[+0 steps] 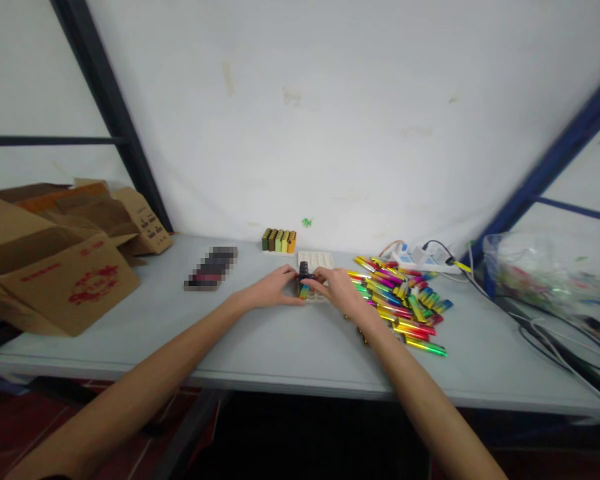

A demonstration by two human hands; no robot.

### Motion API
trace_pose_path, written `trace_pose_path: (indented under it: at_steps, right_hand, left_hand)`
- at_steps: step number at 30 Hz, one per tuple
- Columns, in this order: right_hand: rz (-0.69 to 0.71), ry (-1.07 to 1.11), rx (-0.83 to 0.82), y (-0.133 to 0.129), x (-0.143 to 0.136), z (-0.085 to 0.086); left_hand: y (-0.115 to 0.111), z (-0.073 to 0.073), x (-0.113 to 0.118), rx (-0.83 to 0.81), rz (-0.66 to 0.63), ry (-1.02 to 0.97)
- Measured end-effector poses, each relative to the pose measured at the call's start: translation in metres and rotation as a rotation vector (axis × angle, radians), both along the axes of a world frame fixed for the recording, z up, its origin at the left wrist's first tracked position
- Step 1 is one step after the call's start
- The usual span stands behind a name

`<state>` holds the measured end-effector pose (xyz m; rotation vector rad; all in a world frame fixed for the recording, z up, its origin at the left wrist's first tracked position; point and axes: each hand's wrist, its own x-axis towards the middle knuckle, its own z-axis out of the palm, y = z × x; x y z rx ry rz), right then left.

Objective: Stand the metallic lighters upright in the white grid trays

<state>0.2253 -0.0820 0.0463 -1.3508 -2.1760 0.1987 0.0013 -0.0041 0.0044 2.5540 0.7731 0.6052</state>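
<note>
A white tray (316, 257) with rows of holes lies at the middle of the table, a short row of dark-topped lighters (304, 268) standing along its left side. My left hand (270, 288) closes around the tray's left end, thumb at the near corner and fingers at the far side. Over the tray, my right hand (339, 287) is closed with its fingertips at a shiny multicoloured lighter (305, 291), which its fingers partly cover. Just right of this hand spreads a loose pile of shiny lighters (393, 299) in gold, red, green, blue and purple.
Behind stands a filled block of lighters (279, 241) near the wall. A blurred-out dark object (213, 269) lies to the left, beyond it open cardboard boxes (75, 273). At right are a power strip (423, 259), loose cables (540, 327) and a clear plastic bag (545, 273).
</note>
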Motion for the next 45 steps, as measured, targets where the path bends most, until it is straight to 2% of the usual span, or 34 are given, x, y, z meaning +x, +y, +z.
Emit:
trace_pose_path:
  at_steps: [6, 9, 14, 16, 19, 24, 28, 31, 34, 37, 40, 43, 45]
  right_hand:
    - [0.035, -0.164, -0.028, 0.001, 0.009, 0.01]
    - [-0.021, -0.163, -0.018, 0.001, 0.003, 0.007]
    - [0.0, -0.13, -0.038, 0.003, -0.011, 0.0]
    - [-0.034, -0.165, -0.019, 0.003, -0.012, 0.001]
    - [-0.084, -0.233, 0.003, 0.0, -0.008, 0.005]
    - [-0.044, -0.173, 0.012, -0.003, 0.012, 0.012]
    - [-0.288, -0.173, 0.046, 0.001, 0.05, 0.022]
    - [-0.554, -0.144, 0.042, -0.003, 0.098, 0.031]
    - [-0.773, -0.164, -0.063, -0.02, 0.152, 0.031]
    - [-0.937, -0.269, -0.223, -0.044, 0.203, 0.019]
    - [-1.107, -0.323, -0.316, -0.063, 0.24, -0.001]
    - [-1.142, -0.333, -0.401, -0.069, 0.259, -0.018]
    - [-1.136, -0.301, -0.422, -0.066, 0.264, -0.023]
  left_hand:
    - [0.002, 0.001, -0.001, 0.02, -0.003, 0.005]
    - [0.003, 0.001, -0.001, 0.0, 0.017, 0.009]
    - [0.001, 0.002, -0.001, -0.01, 0.014, -0.011]
    - [0.001, 0.003, 0.0, -0.005, 0.017, -0.003]
    - [0.001, 0.004, -0.001, -0.001, 0.024, 0.008]
    - [0.003, 0.003, -0.001, 0.005, 0.038, 0.001]
    - [0.002, 0.005, -0.001, 0.001, 0.051, 0.033]
    - [-0.001, 0.007, -0.002, 0.004, 0.038, 0.038]
    - [-0.001, 0.007, -0.001, 0.002, 0.035, 0.048]
    - [0.0, 0.005, -0.001, -0.002, 0.037, 0.043]
    - [0.001, 0.004, 0.0, -0.005, 0.026, 0.036]
    - [0.001, 0.005, 0.0, -0.013, 0.031, 0.022]
    - [0.001, 0.005, 0.001, -0.013, 0.036, 0.01]
